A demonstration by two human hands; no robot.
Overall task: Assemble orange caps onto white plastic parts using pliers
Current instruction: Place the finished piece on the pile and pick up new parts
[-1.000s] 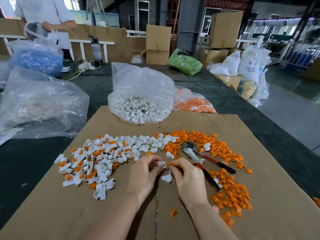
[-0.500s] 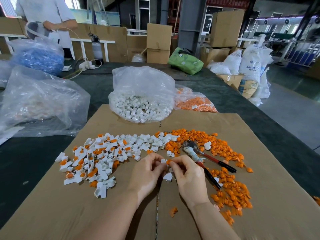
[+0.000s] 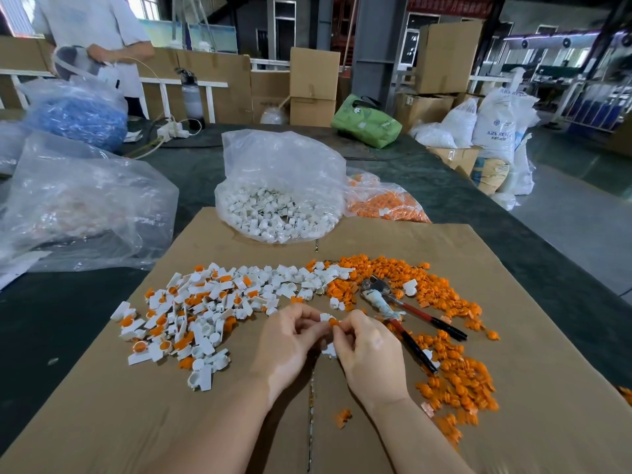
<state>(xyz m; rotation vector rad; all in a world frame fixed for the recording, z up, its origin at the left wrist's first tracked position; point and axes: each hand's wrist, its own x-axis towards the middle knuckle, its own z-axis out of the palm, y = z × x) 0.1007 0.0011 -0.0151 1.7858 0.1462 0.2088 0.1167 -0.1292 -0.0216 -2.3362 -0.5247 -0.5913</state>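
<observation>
Our left hand [image 3: 285,347] pinches a white plastic part [image 3: 325,317] at its fingertips, and our right hand [image 3: 371,354] pinches an orange cap [image 3: 333,322] that touches that part; the fingers of both hands are curled narrow, and the seat between cap and part is too small for us to make out. A second white part [image 3: 329,350] lies beneath the fingers, half hidden by the right thumb. Just right of our right fingers lie the pliers [image 3: 396,311], untouched, their jaws pointing away from us and one handle wrapped in pale tape. Beyond and right of the fingers spreads the loose orange caps [image 3: 451,367]; left of them, the loose white parts [image 3: 205,309], some with orange in them. All rest on a cardboard sheet [image 3: 102,422], cut off at the lower edge. Far beyond the fingertips a clear bag [image 3: 280,186] holds white parts, and beside it on the right, partly hidden, a second bag [image 3: 383,205] holds orange caps. At far left a crumpled bag [image 3: 78,203] has contents we cannot identify; behind it a bag of blue pieces [image 3: 75,114] is partly cut off.
</observation>
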